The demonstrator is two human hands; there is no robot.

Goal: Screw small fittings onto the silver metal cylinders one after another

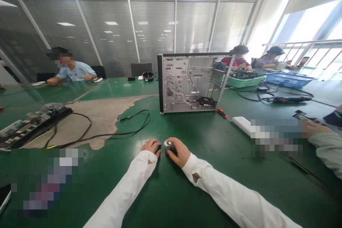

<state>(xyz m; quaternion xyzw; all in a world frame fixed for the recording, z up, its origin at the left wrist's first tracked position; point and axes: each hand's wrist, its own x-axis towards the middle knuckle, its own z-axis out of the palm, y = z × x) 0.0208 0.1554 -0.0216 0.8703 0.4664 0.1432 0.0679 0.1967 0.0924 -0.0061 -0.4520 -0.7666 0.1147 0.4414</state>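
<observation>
Grey metal cylinder [167,147] upright on green table [157,199], clamped in right hand [179,151]; left hand [150,146] just beside, can't tell if closed; open computer case [192,82] beyond, partly blocking person in red [226,60]; screwdriver [222,113] near case corner.

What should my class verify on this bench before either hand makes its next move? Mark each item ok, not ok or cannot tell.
1. Right hand has its fingers around the small metal cylinder: ok.
2. Left hand is empty: cannot tell; there is a dark patch by its fingers.
3. Computer case stands upright, apart from both hands: ok.
4. Black cable lies clear of both hands: ok.
5. Orange-and-black screwdriver is in hand: not ok; it lies near the case's lower right corner.
6. Underside of the cylinder is undamaged: cannot tell; it is out of sight.
</observation>
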